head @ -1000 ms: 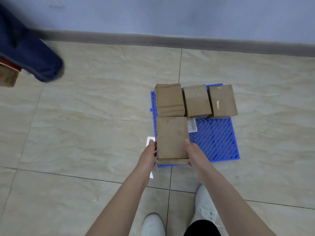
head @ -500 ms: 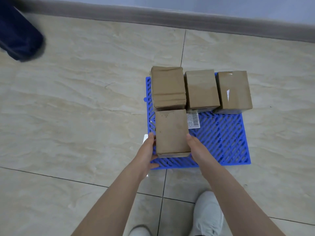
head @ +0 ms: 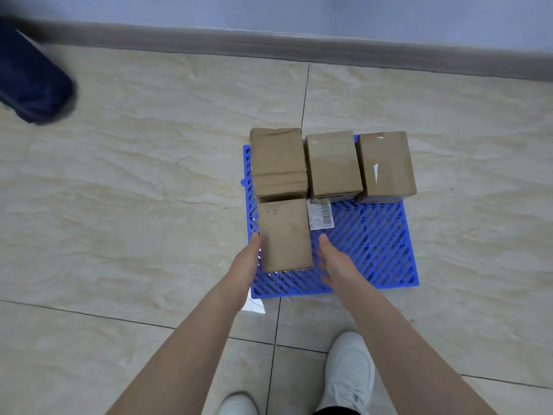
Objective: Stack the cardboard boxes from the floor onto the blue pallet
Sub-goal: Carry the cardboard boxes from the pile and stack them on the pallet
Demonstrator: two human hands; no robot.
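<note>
A blue pallet (head: 371, 244) of slatted plastic lies flat on the tiled floor (head: 134, 205), a little way out from the grey skirting board (head: 269, 46) at the foot of the wall. Four cardboard boxes sit on it. Three stand in a row along the pallet's far edge: a creased box (head: 276, 161) at the far left corner, a taped box (head: 332, 163) in the middle just beside it, and a third box (head: 386, 163) at the far right corner, close against the middle one and slightly overhanging the pallet's right edge. The fourth box (head: 285, 233) rests on the left side of the pallet, its far end touching the creased box and its near end short of the pallet's near edge. A white barcode label (head: 321, 215) lies on the slats beside this box, just under the front of the middle box.

The left hand (head: 247, 262) is flat and open, its fingers against the left side of the fourth box, at the pallet's left edge. The right hand (head: 335, 260) is also open, fingers spread, just beside the box's right side with a narrow gap showing, over the slats; it holds nothing. Neither hand grips the box.

The right half of the pallet in front of the row is bare slats. Two white shoes (head: 348, 372) stand on the floor near the pallet's near edge. A blurred dark blue object (head: 33, 85) shows at the far left.
</note>
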